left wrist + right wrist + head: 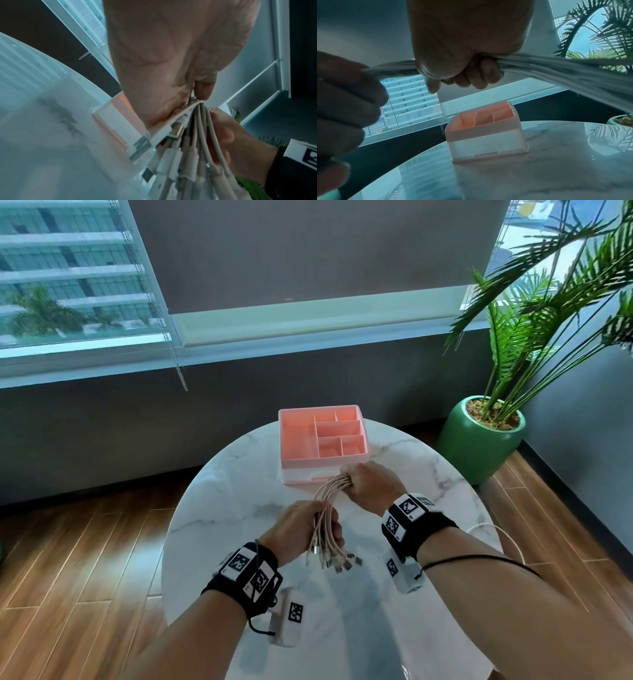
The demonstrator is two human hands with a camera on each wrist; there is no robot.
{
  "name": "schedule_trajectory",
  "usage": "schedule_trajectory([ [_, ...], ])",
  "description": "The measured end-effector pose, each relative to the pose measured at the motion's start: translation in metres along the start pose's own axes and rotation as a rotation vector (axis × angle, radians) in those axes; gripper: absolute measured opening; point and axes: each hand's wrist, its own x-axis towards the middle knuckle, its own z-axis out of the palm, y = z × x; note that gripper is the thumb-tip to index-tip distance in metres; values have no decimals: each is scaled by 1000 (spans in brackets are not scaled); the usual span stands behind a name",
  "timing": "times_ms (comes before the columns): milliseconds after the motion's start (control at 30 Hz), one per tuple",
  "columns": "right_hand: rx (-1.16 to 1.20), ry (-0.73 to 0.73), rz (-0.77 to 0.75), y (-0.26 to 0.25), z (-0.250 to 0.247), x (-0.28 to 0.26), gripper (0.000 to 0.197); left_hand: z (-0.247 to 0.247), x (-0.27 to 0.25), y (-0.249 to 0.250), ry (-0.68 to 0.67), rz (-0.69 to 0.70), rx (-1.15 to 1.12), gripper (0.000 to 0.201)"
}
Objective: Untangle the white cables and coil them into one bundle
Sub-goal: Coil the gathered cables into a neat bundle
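Observation:
A bundle of several white cables (329,498) runs between my two hands above the marble table (239,494). My left hand (303,529) grips the bundle just above its loose plug ends (339,563), which hang close over the tabletop. My right hand (366,484) is fisted round the bundle's far part, in front of the pink organizer. In the left wrist view the plugs (171,159) fan out below my left hand (163,60). In the right wrist view the cables (556,70) pass through my right hand (462,47) and stretch taut to both sides.
A pink organizer (298,436) with empty compartments stands at the table's far side, just behind my right hand. A green plant pot (479,443) sits on the floor to the right. Another thin white cable (493,530) loops over the table's right edge.

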Motion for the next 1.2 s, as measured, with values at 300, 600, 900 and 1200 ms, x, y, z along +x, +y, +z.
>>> schedule_trajectory([
  [300, 58, 27, -61, 7, -10, 1, 43, 1, 7, 17, 48, -25, -99, 47],
  [600, 11, 21, -147, -6, -21, 10, 47, 19, 8, 11, 63, -9, -62, 60],
  [900, 159, 39, -94, -19, -18, 21, 45, 32, 0, 22, -84, 19, -316, 43],
  [1200, 190, 93, -157, -25, -30, 24, 45, 38, -6, 28, -49, -7, -242, 45],
])
